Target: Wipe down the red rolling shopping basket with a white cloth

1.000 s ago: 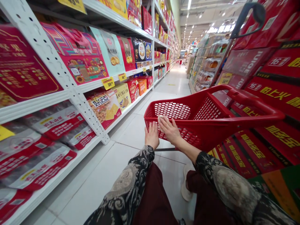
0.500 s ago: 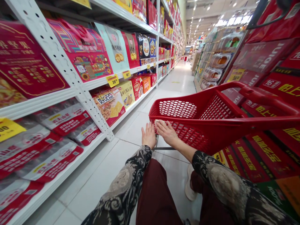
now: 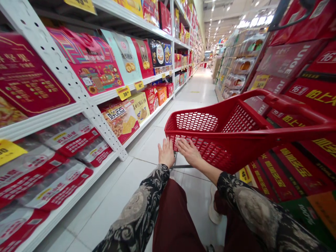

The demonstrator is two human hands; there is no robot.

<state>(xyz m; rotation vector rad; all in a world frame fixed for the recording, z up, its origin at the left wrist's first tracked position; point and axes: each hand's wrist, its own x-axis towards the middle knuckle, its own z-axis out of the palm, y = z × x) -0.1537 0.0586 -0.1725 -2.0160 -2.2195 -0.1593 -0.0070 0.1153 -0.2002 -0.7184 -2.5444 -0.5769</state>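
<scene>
A red plastic shopping cart (image 3: 210,140) with perforated basket walls stands in front of me, angled to the right. My left hand (image 3: 166,153) has its fingers stretched out and apart, at the cart's near lower corner; whether it touches the basket I cannot tell. My right hand (image 3: 189,152) lies nearly flat against the basket's near side wall, just below the rim. Under its fingertips a small pale piece, apparently a white tissue (image 3: 179,139), barely shows; the hand hides most of it.
White metal shelving (image 3: 97,120) with boxed snacks and shrink-wrapped bottles runs along the left. Stacked red drink cartons (image 3: 294,168) rise close on the right, behind the cart. A tiled floor aisle (image 3: 195,89) leads away ahead. My shoe (image 3: 215,206) is below the cart.
My right hand has shifted slightly right and down along the basket wall, and less of the white tissue shows. My left hand stays almost in place. The view has turned slightly.
</scene>
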